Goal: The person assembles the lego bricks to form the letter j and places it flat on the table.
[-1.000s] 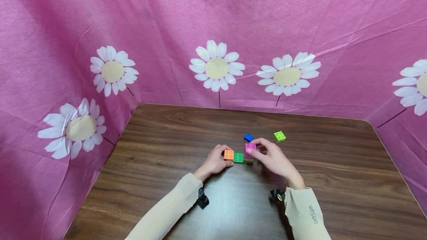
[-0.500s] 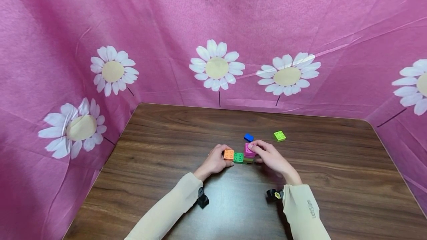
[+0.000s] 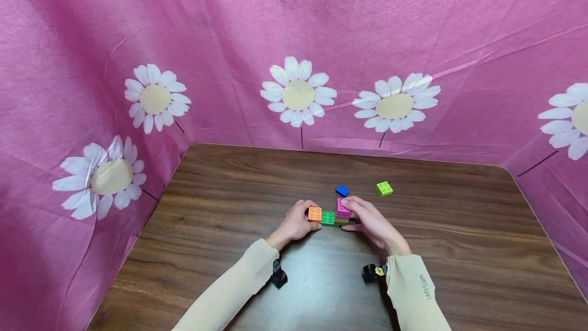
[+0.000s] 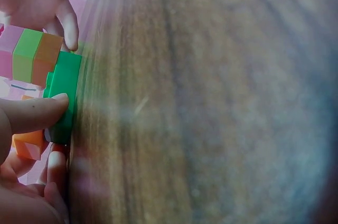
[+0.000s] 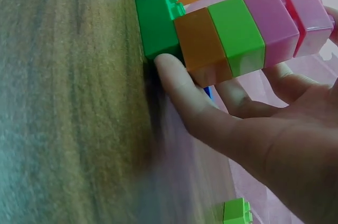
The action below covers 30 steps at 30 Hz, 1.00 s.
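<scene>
A long green brick (image 3: 328,218) lies on the table, an orange brick (image 3: 314,213) on its left end. On its right end rises a stack: a brown brick (image 5: 203,44), a lime brick (image 5: 236,34), a pink brick (image 5: 272,23) and a second pink brick (image 5: 309,20) on top. In the right wrist view a narrow gap shows between the two pinks. My left hand (image 3: 296,221) pinches the green brick's left end between thumb and fingers. My right hand (image 3: 374,223) grips the stack, thumb low at the green brick's end, a finger over the top pink.
Behind the stack lies a loose blue brick (image 3: 342,190). A loose lime brick (image 3: 384,188) sits farther right on the brown wooden table (image 3: 229,183). A pink cloth (image 3: 220,65) printed with daisies hangs along the table's far and side edges.
The top pink brick has come down slightly onto the stack. My right hand has moved a little left, its thumb dropping from the top pink to low on the stack. The left hand stays put.
</scene>
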{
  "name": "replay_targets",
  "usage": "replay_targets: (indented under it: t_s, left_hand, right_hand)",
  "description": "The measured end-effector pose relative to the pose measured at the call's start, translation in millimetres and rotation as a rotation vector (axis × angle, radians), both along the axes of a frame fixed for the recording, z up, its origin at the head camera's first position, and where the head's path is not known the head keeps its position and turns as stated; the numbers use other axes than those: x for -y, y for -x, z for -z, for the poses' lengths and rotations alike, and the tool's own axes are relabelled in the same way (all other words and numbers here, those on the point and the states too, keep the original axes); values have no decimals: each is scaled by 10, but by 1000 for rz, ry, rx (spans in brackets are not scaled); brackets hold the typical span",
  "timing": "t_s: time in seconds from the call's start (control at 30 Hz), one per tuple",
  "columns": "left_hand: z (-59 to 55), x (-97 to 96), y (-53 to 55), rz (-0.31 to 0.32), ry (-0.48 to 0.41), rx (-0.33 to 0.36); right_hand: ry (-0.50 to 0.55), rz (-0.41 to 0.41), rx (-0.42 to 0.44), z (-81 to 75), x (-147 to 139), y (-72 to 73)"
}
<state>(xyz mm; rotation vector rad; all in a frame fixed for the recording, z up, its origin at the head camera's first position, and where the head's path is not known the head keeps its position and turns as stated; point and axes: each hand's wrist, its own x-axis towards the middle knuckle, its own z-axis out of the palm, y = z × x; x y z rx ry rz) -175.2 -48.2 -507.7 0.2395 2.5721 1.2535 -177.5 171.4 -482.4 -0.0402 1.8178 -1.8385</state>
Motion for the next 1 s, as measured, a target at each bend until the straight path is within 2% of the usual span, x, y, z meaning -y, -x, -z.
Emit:
replay_targets:
  t_s: [0.2,0.63,1.0]
  left_hand:
    - [-2,0,5,-12,4,24]
    - [5,-3,16,-8,4,23]
    - [7,-11,18,0,8,-3]
  right_hand:
    - [-20,7,-20,4,12,-1]
    - [-46,31,-43,-10,16,0]
    - [26,52,-52,-17,21,5]
